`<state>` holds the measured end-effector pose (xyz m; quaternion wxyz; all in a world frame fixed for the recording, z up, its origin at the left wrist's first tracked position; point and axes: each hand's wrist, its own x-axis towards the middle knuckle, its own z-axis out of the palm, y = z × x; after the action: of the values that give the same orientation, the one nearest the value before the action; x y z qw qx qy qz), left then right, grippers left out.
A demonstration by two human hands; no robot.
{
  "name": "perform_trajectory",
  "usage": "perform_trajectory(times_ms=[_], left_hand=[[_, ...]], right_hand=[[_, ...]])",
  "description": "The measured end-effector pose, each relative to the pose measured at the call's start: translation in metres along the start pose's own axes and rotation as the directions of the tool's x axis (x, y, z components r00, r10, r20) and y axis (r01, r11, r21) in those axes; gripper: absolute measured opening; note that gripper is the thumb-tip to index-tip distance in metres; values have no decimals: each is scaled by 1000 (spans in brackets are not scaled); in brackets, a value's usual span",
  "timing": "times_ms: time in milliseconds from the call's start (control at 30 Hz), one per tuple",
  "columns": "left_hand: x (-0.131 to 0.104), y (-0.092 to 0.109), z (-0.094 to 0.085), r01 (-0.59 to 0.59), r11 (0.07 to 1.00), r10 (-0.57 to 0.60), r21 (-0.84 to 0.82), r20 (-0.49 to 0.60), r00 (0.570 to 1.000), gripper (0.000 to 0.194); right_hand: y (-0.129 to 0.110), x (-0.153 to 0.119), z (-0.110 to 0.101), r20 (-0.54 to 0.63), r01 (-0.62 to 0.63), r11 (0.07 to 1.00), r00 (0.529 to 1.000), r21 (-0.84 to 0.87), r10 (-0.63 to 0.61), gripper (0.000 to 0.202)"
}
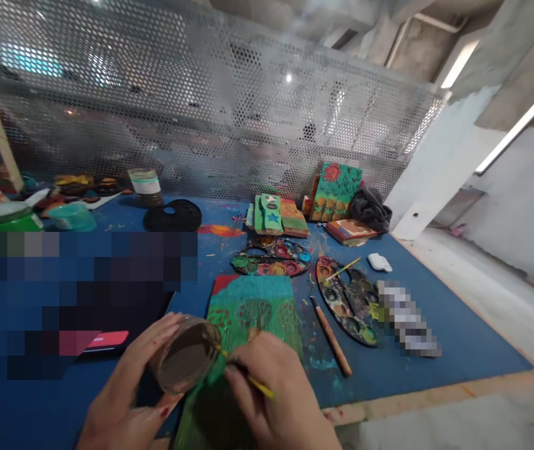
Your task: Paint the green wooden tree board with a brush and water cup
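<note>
Holding brush (263, 387) to jar (186, 357) | right hand (276, 381): fingers pinched on brush | left hand (124, 387): fingers curled round tipped jar | jar: just left of right fingers, by the board (260, 303) | brush: slants up and left, far end at jar's right rim

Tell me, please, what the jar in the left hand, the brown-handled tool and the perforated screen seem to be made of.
The jar looks like glass or clear plastic: its rim shines and its wall seems see-through. The tool has a smooth handle, likely wood from its brown tone; its tip is too small to judge. The screen is probably metal, with a silvery sheen between its holes.
</note>
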<state>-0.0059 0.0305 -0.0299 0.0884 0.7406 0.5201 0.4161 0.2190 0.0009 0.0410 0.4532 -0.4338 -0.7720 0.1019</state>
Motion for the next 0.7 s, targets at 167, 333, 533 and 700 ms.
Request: perform_trajectory(times_ms=[167,333,533,700], left_hand=[[0,-4,2,-13,999,12,-53,-21,1000,56],[-3,-11,4,34,997,-34,-64,2,999,58],[-1,-12,4,78,996,-78,-36,-4,997,57],[-1,-13,3,58,995,-56,-77,19,998,57]], right_hand=[[-2,7,3,91,-120,992,989,37,116,21],[-2,10,4,102,-134,990,986,43,129,20],[-2,11,6,100,-122,992,988,43,117,20],[-3,9,6,127,-139,989,983,51,131,23]])
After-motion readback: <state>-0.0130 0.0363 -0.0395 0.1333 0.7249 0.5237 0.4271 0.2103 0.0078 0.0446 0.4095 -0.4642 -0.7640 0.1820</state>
